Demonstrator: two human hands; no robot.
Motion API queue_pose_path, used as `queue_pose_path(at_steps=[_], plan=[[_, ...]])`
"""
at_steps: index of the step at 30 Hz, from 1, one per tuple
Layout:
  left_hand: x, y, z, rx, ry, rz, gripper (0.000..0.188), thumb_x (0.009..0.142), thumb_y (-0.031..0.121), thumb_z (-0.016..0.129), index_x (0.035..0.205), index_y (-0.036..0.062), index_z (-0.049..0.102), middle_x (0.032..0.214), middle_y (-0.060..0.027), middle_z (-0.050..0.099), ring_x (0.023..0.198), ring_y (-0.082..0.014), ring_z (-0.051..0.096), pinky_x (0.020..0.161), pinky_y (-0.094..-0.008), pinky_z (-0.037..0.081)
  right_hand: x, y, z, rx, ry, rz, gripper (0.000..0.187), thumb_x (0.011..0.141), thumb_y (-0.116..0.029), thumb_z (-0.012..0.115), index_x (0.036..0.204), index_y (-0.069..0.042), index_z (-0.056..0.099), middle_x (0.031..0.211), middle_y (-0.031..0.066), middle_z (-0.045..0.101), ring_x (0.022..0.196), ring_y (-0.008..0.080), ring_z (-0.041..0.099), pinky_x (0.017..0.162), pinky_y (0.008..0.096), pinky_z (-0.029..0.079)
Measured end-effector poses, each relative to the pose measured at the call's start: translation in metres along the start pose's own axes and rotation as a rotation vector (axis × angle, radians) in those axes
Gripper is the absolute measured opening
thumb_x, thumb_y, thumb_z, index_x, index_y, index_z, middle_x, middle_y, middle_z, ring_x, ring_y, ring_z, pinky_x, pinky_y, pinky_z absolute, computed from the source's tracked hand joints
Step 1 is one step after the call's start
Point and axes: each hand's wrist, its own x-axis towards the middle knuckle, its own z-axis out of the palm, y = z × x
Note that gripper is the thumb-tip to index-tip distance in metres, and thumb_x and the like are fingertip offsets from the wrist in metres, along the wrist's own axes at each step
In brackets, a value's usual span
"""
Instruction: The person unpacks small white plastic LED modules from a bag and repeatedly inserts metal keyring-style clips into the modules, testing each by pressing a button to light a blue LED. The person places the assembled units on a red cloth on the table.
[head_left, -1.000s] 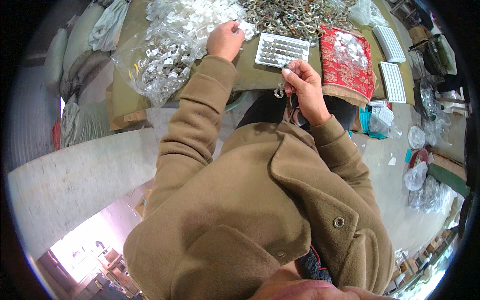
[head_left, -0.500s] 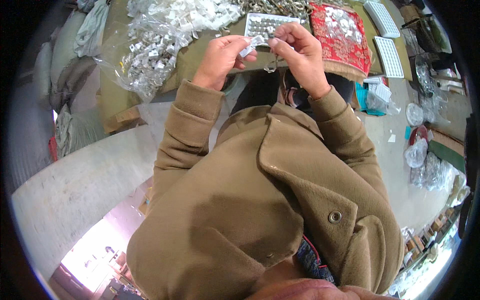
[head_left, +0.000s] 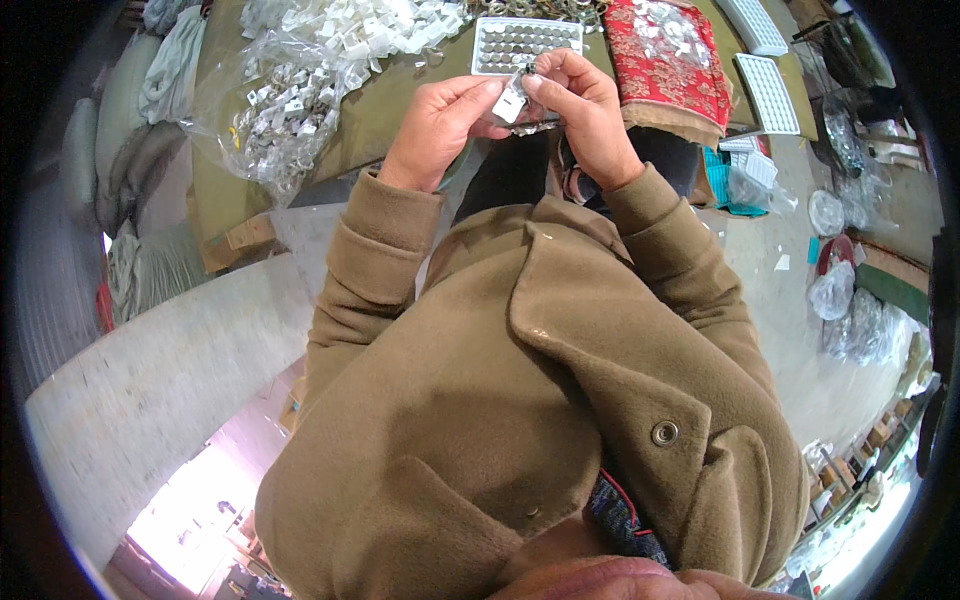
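Note:
Over the table's near edge, my left hand [head_left: 435, 125] pinches a small white tag [head_left: 510, 103] between thumb and fingers. My right hand [head_left: 590, 110] is closed close beside it, thumb and forefinger gripping a small dark piece [head_left: 529, 69] at the tag's upper end. Whether the two pieces are joined I cannot tell; the fingers hide part of them. Just beyond my hands lies a white tray [head_left: 476, 48] with rows of round greyish discs.
At left on the olive-covered table [head_left: 345, 150] are a clear bag [head_left: 290, 105] of white-tagged metal pieces and a heap of white tags [head_left: 390, 25]. A red patterned cloth [head_left: 665, 85] with clear packets and white trays [head_left: 767, 92] lie right. Bagged goods [head_left: 832, 292] stand farther right.
The white tag has turned from slanting to hanging more upright, its face toward me. My right hand has shifted slightly left and down. The clear loop below it no longer shows plainly.

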Motion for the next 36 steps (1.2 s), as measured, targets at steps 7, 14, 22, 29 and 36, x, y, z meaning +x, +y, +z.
queue_pose_path(at_steps=[7,14,22,29,36], plan=[[0.003,-0.009,0.020,-0.043,0.024,0.342,0.032,0.093,0.002,0.058,0.124,-0.0038,0.058,0.103,-0.0074,0.065,0.090,-0.0099,0.063,0.077,-0.0259,0.056,-0.002,0.002,-0.003,0.226,0.041,0.130,0.004,0.090,-0.008,0.063,0.093,-0.007,0.061,0.078,-0.0022,0.061,0.069,0.0058,0.054,0.063,0.0209,0.043],[0.010,-0.024,0.022,0.051,0.170,0.448,0.025,0.092,0.004,0.062,0.115,-0.0044,0.059,0.101,-0.0080,0.064,0.086,-0.0117,0.065,0.073,-0.0259,0.056,-0.002,0.003,-0.003,0.412,-0.031,0.187,0.005,0.094,-0.012,0.058,0.097,-0.009,0.061,0.078,-0.0042,0.056,0.070,0.0057,0.053,0.070,0.0244,0.047],[0.012,-0.025,0.026,-0.138,0.198,0.333,0.024,0.096,0.012,0.059,0.111,-0.0058,0.061,0.090,-0.0074,0.067,0.081,-0.0126,0.067,0.069,-0.0242,0.054,-0.003,-0.006,-0.008,0.145,0.016,0.169,0.006,0.094,-0.012,0.058,0.097,-0.007,0.062,0.083,-0.0024,0.061,0.075,0.0063,0.057,0.071,0.0230,0.047],[0.015,-0.024,0.028,-0.065,0.276,0.336,0.024,0.094,0.012,0.062,0.112,-0.0042,0.063,0.094,-0.0038,0.067,0.079,-0.0088,0.063,0.070,-0.0222,0.052,-0.004,0.003,0.002,0.122,0.085,0.169,0.006,0.089,-0.009,0.062,0.094,-0.006,0.062,0.078,-0.0009,0.064,0.066,0.0053,0.055,0.062,0.0201,0.043],[0.014,-0.027,0.030,0.112,0.360,0.395,0.028,0.094,0.009,0.061,0.119,-0.0042,0.062,0.099,-0.0057,0.068,0.080,-0.0079,0.062,0.071,-0.0220,0.051,0.000,0.000,0.005,0.071,0.016,0.153,0.003,0.091,-0.007,0.060,0.091,-0.004,0.061,0.079,0.0002,0.061,0.069,0.0070,0.054,0.065,0.0213,0.044]])
